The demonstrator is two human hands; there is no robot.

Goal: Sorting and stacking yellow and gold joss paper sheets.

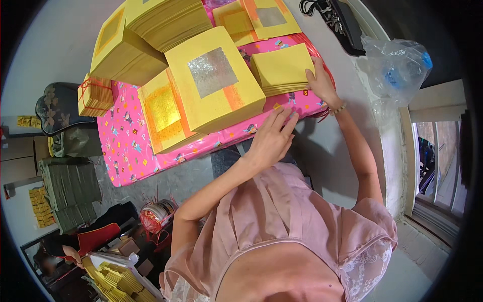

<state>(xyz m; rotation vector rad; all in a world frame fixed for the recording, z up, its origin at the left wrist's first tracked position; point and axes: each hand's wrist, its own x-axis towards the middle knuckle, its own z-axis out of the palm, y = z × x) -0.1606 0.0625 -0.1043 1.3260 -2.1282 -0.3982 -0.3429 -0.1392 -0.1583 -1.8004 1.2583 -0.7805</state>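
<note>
A low stack of yellow paper sheets [282, 68] lies at the right end of a table with a pink patterned cover [128, 146]. Around that stack's right corner is my right hand [322, 83], thumb at the near edge and fingers along the side. My left hand [271, 138] hovers near the table's front edge, fingers loosely stretched and holding nothing. Just left of the low stack stands a taller pile of yellow paper [221, 75] with a silver square on top. Beside it, a lower pile bears a gold foil square [165, 109] framed in orange.
Tall yellow paper stacks [168, 25] fill the table's back. A bundle tied with red string [95, 95] sits at its left end. At right are a black bag [337, 22] and a clear plastic bag [400, 68]. Another person's hand [74, 255] shows at lower left.
</note>
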